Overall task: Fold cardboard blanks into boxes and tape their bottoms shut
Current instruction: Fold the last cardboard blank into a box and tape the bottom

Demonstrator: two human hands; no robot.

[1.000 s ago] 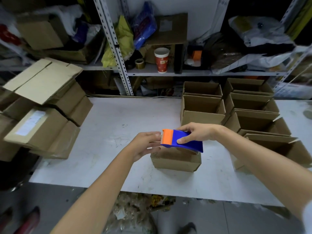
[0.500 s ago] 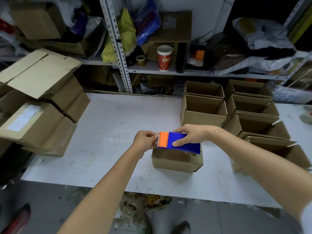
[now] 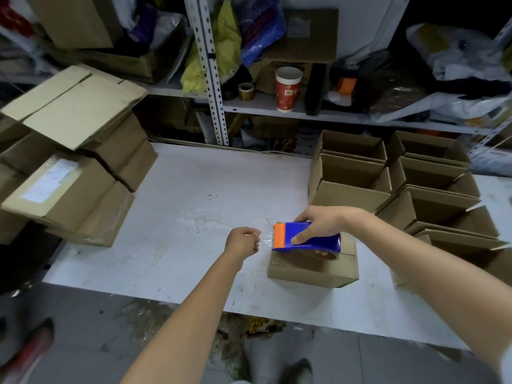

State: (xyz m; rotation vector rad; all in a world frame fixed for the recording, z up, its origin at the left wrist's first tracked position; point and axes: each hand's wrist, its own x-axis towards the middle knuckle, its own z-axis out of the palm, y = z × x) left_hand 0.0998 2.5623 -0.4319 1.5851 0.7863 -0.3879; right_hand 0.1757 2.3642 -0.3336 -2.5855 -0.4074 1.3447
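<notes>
While the right hand [image 3: 318, 221] wraps around the blue body of the tape dispenser [image 3: 306, 236], thumb on the near side and fingers over the top, the left hand [image 3: 243, 241] is pinched shut on the free end of the clear tape [image 3: 266, 239], which stretches as a short shiny strip from the dispenser's orange nose. Below the dispenser sits the box [image 3: 314, 266], closed face up, on the white bench [image 3: 194, 217], just left of a cluster of finished boxes [image 3: 393, 187] standing open side up at the right. I judge the box light and fairly stiff at its edges but easy to dent across the flap faces, so it is best steadied by its side walls or corners. It would likely slide on the smooth bench if the tape is dragged hard. The tape looks thin, limp and sticky, apt to curl back on itself, so it wants holding at its very tip and kept taut. A stack of flat blanks [image 3: 72, 106] lies at the far left
</notes>
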